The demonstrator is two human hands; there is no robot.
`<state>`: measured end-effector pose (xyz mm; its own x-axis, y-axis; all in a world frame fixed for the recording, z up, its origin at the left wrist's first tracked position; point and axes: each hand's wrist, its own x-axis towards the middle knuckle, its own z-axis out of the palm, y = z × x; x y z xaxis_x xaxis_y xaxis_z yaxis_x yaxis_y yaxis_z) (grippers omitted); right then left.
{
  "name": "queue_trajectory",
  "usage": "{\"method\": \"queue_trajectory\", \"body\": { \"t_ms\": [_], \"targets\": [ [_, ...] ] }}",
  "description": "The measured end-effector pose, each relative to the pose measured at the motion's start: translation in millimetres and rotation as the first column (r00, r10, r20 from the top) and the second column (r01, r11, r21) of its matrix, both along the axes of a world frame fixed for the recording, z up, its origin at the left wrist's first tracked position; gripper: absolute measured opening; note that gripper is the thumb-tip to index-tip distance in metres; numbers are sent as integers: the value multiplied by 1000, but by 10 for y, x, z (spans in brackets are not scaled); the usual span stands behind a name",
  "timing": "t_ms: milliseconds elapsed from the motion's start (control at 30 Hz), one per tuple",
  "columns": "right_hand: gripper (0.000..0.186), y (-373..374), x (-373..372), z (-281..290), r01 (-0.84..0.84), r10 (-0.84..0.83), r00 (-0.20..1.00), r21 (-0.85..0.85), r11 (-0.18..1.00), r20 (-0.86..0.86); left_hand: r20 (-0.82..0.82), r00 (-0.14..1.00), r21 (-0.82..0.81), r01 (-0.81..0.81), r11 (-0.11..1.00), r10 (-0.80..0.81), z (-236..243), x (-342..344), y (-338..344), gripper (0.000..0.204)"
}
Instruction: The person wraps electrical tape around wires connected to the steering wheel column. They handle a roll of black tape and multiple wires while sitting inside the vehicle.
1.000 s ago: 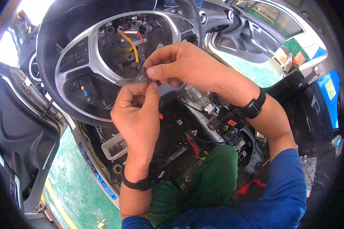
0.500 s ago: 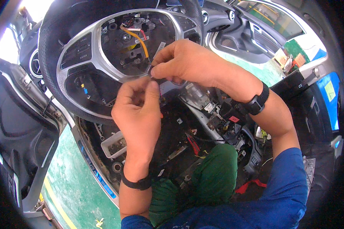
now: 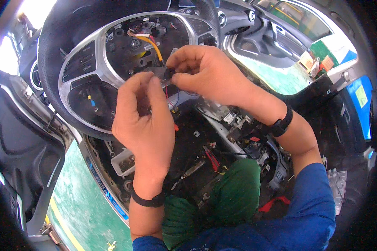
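My left hand (image 3: 145,113) is raised before the lower part of the steering wheel (image 3: 102,62), its thumb and fingertips closed in a pinch. Whatever lies between them is too small to make out. Just right of it, my right hand (image 3: 209,73) has its fingers curled toward the thumb, by the lower end of a yellow-sleeved cable (image 3: 156,49). A small dark piece shows at those fingertips, but its kind is unclear. The cable comes out of the wheel's uncovered hub (image 3: 134,54). Thin red and dark wires (image 3: 167,91) hang below the fingers.
A white tray (image 3: 122,164) with small parts sits on the car floor at left, near a wrench (image 3: 109,148). A red-handled tool (image 3: 212,159) lies by my green-clad knee (image 3: 238,188). Exposed console parts (image 3: 238,125) stand at right. The open door (image 3: 25,154) is at far left.
My hands have moved apart; the left has shifted left and the right fingertips slightly right. The wires below them show more now. The view has shifted slightly.
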<state>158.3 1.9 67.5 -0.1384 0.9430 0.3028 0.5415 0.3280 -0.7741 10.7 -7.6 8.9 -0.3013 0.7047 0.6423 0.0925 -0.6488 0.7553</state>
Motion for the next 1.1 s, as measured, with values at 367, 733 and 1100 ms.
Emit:
{"method": "queue_trajectory", "body": {
  "t_ms": [367,733,1100],
  "targets": [
    [31,-175,-145,-146,169,-206,974,297,940,98,-197,980,36,-20,999,27,-96,-17,45,11],
    [20,-267,-229,-269,137,-252,944,444,886,211,80,969,-342,248,906,-235,66,-41,-25,18],
    [17,-412,-201,-354,56,-140,977,440,896,160,270,890,-442,453,774,-367,108,-85,36,20]
  ]
}}
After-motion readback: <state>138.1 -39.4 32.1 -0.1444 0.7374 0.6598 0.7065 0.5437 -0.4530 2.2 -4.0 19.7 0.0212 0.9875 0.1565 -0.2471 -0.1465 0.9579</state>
